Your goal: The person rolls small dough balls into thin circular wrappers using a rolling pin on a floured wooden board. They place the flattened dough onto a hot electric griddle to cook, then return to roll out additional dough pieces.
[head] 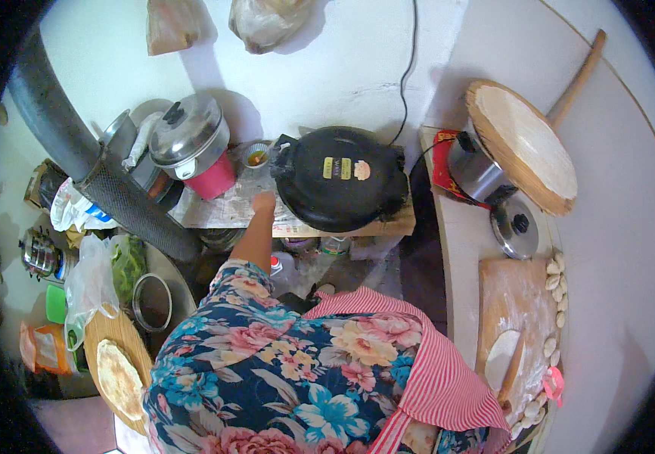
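My left hand [264, 201] reaches over the front of a low table, just left of a black electric baking pan [310, 187]. The pan's lid is down and bears stickers. My fingers look curled, but they are too blurred to show whether anything is in them. Beyond the hand stands a small bowl [250, 163] of yellowish liquid with a utensil in it. My right hand is out of view. To my right, a flat round of dough [500, 357] lies on a floured wooden board [509, 284], with a rolling pin [513, 366] across it.
Dough pieces [556, 281] line the board's far side. A round board of flatbread [531, 142] rests on a steel pot [472, 170]. At left are a lidded pot [191, 136], a slanting stovepipe [129, 190] and a cooked flatbread [117, 374] on a round board.
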A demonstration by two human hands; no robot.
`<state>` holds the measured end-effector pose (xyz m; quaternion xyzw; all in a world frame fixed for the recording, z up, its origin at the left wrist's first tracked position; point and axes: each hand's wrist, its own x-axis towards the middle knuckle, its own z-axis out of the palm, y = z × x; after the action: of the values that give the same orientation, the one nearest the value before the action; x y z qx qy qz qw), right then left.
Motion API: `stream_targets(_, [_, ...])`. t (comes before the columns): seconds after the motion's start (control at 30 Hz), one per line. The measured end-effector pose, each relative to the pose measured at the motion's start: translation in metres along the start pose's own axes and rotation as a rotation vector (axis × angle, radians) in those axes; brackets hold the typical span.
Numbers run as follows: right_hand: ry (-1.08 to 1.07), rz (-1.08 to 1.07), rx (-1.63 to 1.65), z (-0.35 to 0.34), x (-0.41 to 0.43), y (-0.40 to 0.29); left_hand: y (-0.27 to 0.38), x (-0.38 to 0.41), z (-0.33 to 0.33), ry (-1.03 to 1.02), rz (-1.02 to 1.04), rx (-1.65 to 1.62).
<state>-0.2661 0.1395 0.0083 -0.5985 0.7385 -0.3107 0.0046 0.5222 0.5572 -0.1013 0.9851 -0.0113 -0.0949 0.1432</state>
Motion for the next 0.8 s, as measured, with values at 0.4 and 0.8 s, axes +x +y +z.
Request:
stream_targets(0.4, [-0.658,-0.145,0.569,0.068,-0.079,-0.259,0.061,0.064,-0.074,-0.088,-0.560,-1.687])
stream_targets(0.8, [-0.884,-1.127,0.665,0.021,-0.146,-0.566,0.188,0.014,-0.261,-0.491,0.386,-0.994])
